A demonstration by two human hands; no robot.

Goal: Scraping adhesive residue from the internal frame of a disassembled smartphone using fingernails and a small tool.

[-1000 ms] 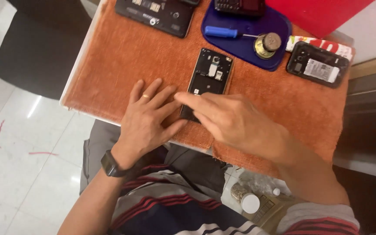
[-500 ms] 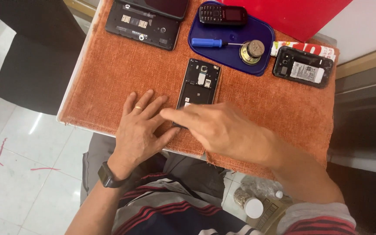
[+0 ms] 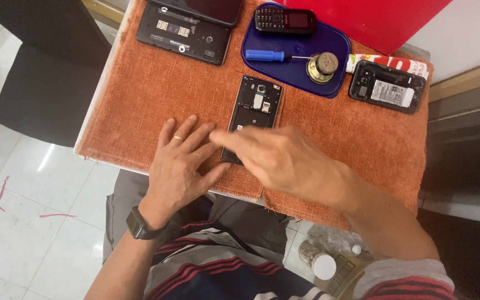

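While your left hand (image 3: 181, 164) lies flat and spread on the orange cloth (image 3: 140, 105), your right hand (image 3: 284, 161), loosely open, covers the near end of the backless phone (image 3: 256, 105), whose long axis runs toward twelve o'clock.

The person wears a short-sleeved shirt (image 3: 218, 266) striped in dark navy, red, white and grey, the right sleeve ending in a grey band above a red one. A black rectangular smartwatch on a black strap (image 3: 140, 225) circles the left wrist, and 1 thin gold ring (image 3: 178, 138) sits on a finger of the left hand (image 3: 181, 166). Grey trousers (image 3: 234, 214) cover the lap. Both hands are bare, the right hand (image 3: 284, 161) without rings.
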